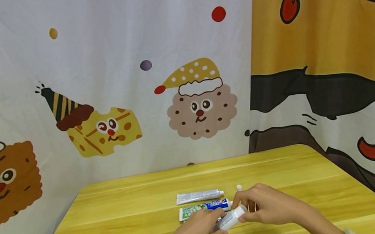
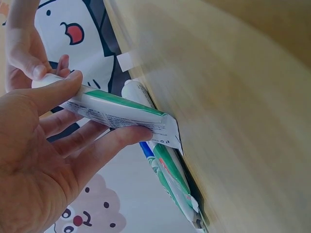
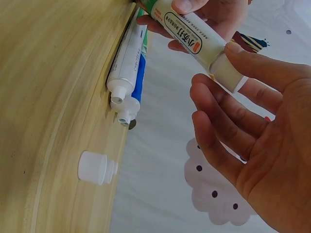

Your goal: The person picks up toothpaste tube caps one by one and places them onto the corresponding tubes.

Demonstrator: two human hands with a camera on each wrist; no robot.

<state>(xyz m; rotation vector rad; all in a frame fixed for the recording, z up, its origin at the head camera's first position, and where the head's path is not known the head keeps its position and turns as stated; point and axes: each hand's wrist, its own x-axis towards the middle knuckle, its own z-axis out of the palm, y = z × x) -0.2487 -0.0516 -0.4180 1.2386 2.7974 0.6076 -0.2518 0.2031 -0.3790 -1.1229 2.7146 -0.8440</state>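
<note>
My left hand [image 1: 200, 230] grips a white and green toothpaste tube [image 2: 121, 109] above the table, its capped end pointing right. At that end, the thumb and fingers of my right hand [image 3: 262, 126] pinch the white cap [image 3: 227, 73], which is on the tube. Beyond the hands lie a blue and green toothpaste tube [image 1: 217, 205] and a white toothpaste tube [image 1: 198, 196], side by side. Part of another white tube [image 3: 126, 73] shows close to the left hand. Bare nozzles show on two tubes in the right wrist view.
Right of the lying tubes, a loose white cap [image 3: 92, 167] stands on the table, with another small white cap [image 3: 112, 168] behind it. The yellow wood-grain table [image 1: 115, 220] ends at a cartoon-printed curtain [image 1: 104, 44].
</note>
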